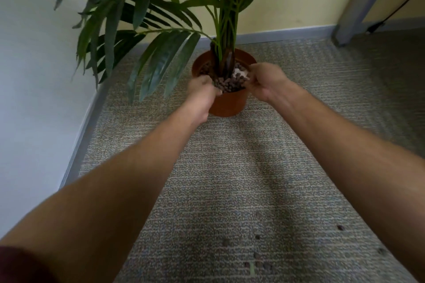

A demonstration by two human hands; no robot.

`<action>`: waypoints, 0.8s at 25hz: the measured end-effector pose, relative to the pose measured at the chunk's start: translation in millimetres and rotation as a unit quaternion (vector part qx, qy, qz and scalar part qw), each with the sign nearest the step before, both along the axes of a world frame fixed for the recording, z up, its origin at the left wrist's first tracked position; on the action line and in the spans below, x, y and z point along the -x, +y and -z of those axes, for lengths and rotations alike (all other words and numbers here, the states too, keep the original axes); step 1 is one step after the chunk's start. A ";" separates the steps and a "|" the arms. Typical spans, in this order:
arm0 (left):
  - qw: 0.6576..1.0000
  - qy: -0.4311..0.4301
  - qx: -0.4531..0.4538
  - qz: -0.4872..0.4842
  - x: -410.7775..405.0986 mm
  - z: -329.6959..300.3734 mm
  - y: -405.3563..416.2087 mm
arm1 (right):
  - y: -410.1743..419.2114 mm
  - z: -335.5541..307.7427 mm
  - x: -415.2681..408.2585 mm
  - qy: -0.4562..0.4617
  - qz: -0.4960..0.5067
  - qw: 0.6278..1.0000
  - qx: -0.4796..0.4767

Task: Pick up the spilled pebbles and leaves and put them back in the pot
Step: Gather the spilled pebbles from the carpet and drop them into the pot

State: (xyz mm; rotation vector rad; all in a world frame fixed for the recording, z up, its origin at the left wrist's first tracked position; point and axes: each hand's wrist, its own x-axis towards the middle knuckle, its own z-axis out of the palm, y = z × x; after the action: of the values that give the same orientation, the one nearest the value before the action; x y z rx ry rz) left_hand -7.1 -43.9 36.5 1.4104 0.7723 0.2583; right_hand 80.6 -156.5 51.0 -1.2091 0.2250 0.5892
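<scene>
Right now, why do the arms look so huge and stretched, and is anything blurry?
Head view: the wide lens stretches the near forearms; the hands, left hand and right hand, at the pot are soft with blur; pebbles on the dim carpet smear into dark specks.

My 2 arms are bare, and a dark red sleeve (20, 264) covers my left upper arm.

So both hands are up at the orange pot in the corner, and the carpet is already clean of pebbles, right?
Not quite. Both hands, left hand and right hand, are at the orange pot, but the head view shows the carpet isn't clean: a few dark pebbles still lie near the bottom.
</scene>
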 end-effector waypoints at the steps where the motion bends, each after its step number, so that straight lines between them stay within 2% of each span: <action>1: 0.999 -0.001 -0.033 0.012 11.4 7.6 -6.3 | -10.1 1.9 -0.3 0.004 0.002 1.000 -0.020; 4: 0.988 0.024 -0.122 0.091 59.0 40.3 -27.4 | -58.3 16.2 24.1 -0.031 -0.037 0.999 0.016; 7: 0.941 0.119 -0.217 0.229 129.0 80.2 -49.8 | -110.0 62.2 81.4 -0.062 -0.138 0.976 0.158; 9: 0.895 0.187 -0.264 0.307 174.3 101.2 -63.6 | -136.4 99.7 126.2 -0.117 -0.247 0.921 0.279; 11: 0.850 0.217 -0.305 0.372 207.6 115.4 -77.9 | -154.9 128.7 165.0 -0.183 -0.345 0.839 0.380; 13: 0.813 0.222 -0.344 0.413 225.7 120.2 -92.7 | -162.9 144.0 191.8 -0.268 -0.415 0.753 0.435; 16: 0.785 0.204 -0.376 0.447 238.6 120.4 -115.3 | -159.6 145.1 223.1 -0.392 -0.445 0.670 0.447; 20: 0.778 0.174 -0.394 0.457 251.5 122.7 -143.5 | -164.5 138.8 251.1 -0.448 -0.509 0.596 0.430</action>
State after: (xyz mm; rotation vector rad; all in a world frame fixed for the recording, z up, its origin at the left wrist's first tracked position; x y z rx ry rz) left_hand -258.6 -187.4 -86.1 2.5173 0.1475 -0.5298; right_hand -170.5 -321.0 -87.8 -2.4465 -1.3167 0.7612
